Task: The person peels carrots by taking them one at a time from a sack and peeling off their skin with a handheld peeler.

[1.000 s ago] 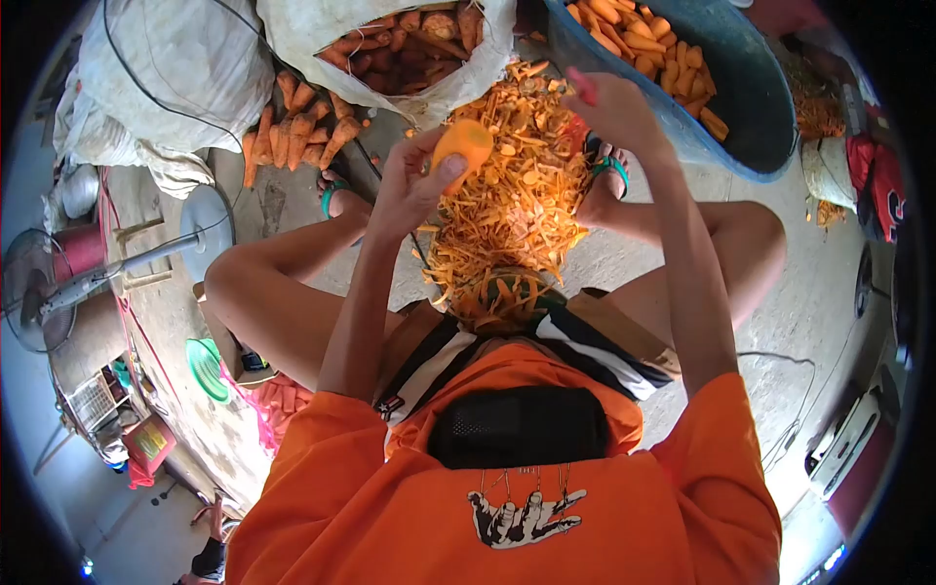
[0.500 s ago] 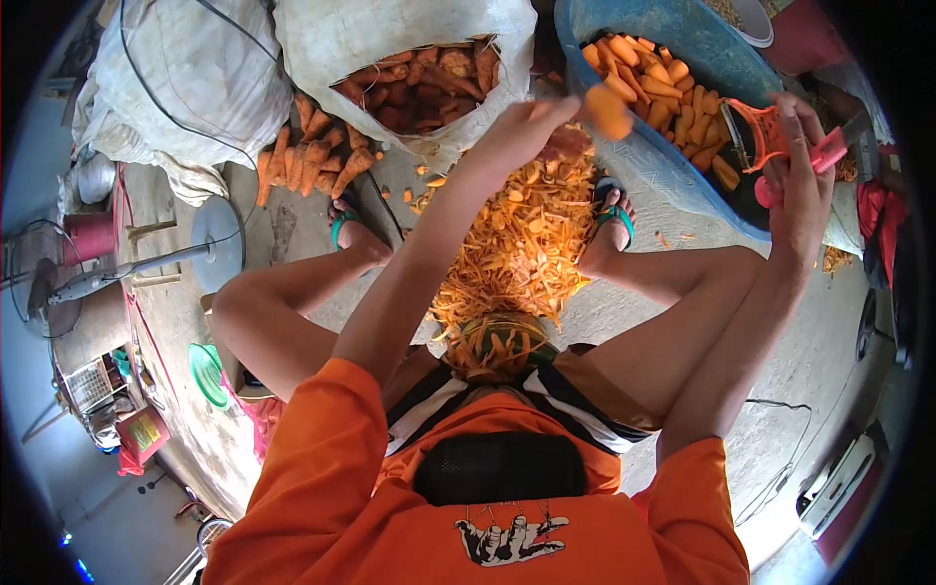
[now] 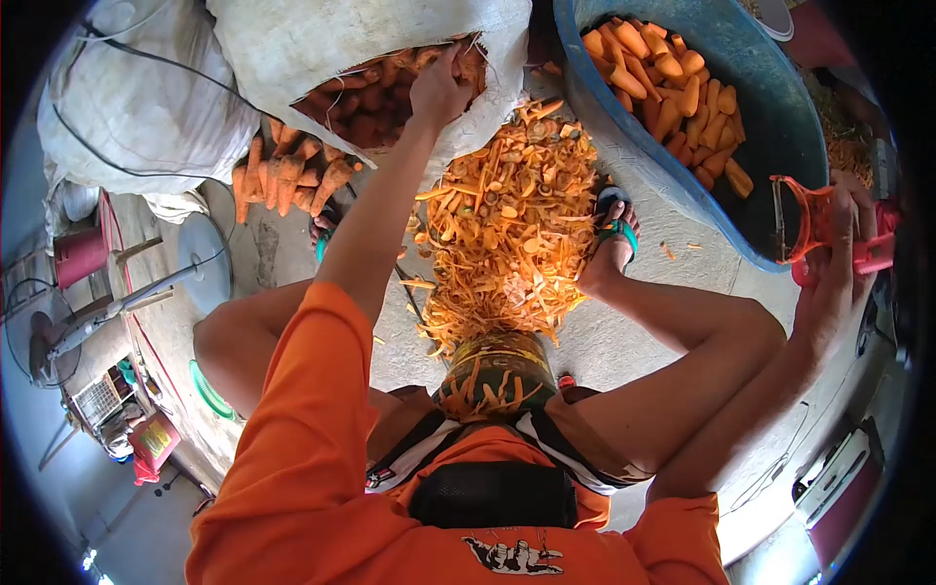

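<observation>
I see L hand (image 3: 439,96) now moved to sack (image 3: 268,49), fingers by unpeeled carrots (image 3: 375,97); can't tell grip. R hand (image 3: 832,278) still holding peeler (image 3: 814,226).

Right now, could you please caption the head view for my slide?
Left hand in the carrot sack, right hand holding a peeler.

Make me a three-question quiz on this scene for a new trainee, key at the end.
1. Name the tool held in the right hand.
2. True or false: the left hand rests on the heap of peelings.
3. Fill in the missing word: the peeled carrots lie in a blue ____.

Key:
1. A peeler.
2. False; it reaches into the opening of the white sack.
3. Tub.
</observation>
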The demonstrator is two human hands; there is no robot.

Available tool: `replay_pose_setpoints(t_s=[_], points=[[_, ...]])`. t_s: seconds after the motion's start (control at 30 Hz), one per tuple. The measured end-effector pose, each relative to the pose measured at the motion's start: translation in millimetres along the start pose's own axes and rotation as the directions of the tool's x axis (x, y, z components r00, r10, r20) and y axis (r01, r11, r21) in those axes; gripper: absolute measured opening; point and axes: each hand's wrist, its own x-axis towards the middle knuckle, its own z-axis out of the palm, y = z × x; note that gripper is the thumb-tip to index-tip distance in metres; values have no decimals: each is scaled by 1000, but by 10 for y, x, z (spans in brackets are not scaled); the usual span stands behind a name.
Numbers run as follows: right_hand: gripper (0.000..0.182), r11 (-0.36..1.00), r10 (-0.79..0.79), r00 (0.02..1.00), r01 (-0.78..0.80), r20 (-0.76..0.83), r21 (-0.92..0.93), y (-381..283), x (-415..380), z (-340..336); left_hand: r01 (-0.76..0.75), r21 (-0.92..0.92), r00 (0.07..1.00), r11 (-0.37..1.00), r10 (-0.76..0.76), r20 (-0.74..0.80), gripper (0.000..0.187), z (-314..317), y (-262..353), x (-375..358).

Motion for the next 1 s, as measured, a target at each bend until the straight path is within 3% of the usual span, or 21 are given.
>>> replay_pose_setpoints(t_s=[0.07, 0.2, 0.27, 0.3, 0.4, 0.43, 0.5, 0.53, 0.6, 0.67, 0.7, 0.77, 0.83, 0.97, 1.0], points=[[24, 998, -23, 1000, 22, -2, -52, 78, 82, -21, -174, 221, 984, 959, 164, 63, 61, 75, -91, 201], [30, 977, -127, 990, 136, 65, -162, 93, 175, 94, -163, 209, 983, 964, 139, 123, 61, -59, -108, 214], [31, 967, -116, 983, 145, 145, -208, 51, 190, 116, -436, 331, 891, 837, 453, 29, 68, -50, -247, 184], [31, 968, -107, 982, 138, 153, -211, 157, 237, -17, -428, 330, 896, 841, 442, 35, 68, -34, -258, 184], [33, 976, 63, 996, -47, 66, -211, 424, 373, -310, -262, 427, 963, 865, 207, 171, 66, 7, -143, 247], [36, 961, -27, 992, 59, 124, -269, 384, 370, -218, -262, 429, 963, 865, 205, 176, 66, -4, -177, 198], [38, 934, -115, 976, 169, 182, -314, 246, 297, -23, -366, 296, 928, 882, 371, 40, 62, -70, -221, 28], [41, 912, -53, 977, 132, 208, -389, 138, 232, 104, -370, 299, 925, 879, 378, 34, 62, -152, -194, -104], [43, 885, 6, 973, 103, 232, -453, 6, 161, 260, -187, 253, 979, 949, 200, -28, 61, -372, -170, -506], [26, 942, -28, 987, 80, 159, -327, -37, 99, 354, -200, 234, 976, 951, 215, -40, 62, -497, -335, -791], [26, 944, -24, 985, 79, 171, -320, -12, 79, 382, -209, 209, 973, 955, 224, -48, 63, -547, -422, -906], [28, 940, -23, 973, 100, 230, -328, 51, 56, 385, -120, 133, 993, 984, 120, 10, 69, -590, -561, -1028], [30, 930, -38, 962, 133, 270, -342, 75, 78, 336, -78, 284, 993, 956, 50, 106, 81, -462, -715, -991], [29, 926, -62, 948, 171, 311, -336, 17, 73, 357, 33, 309, 992, 951, -70, 110, 92, -209, -745, -862], [26, 937, -63, 943, 169, 327, -306, 2, 66, 395, 143, 261, 967, 955, -191, 170, 98, -230, -631, -793]])
